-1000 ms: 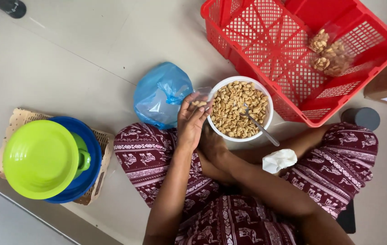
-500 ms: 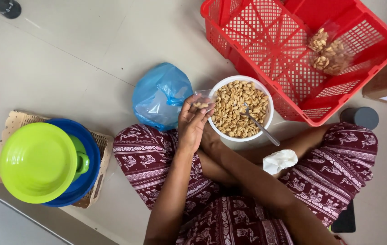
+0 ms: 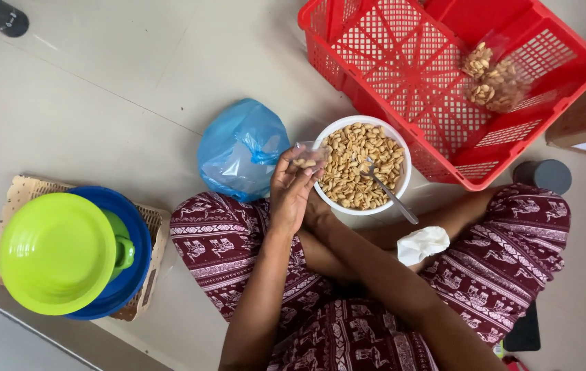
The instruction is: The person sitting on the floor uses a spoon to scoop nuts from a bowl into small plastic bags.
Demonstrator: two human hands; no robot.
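Little has shifted: left hand (image 3: 291,189) still pinches a small clear bag (image 3: 308,155) beside the peanut bowl (image 3: 361,165), right hand hidden.

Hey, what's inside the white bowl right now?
The white bowl is full of peanuts, with a metal spoon stuck into them, its handle poking over the rim. The peanuts cover the bowl's bottom and the spoon's scoop.

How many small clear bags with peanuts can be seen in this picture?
2. One small clear bag is held in the left hand, beside the white bowl. The other clear bag of peanuts lies inside the red basket. More may be hidden.
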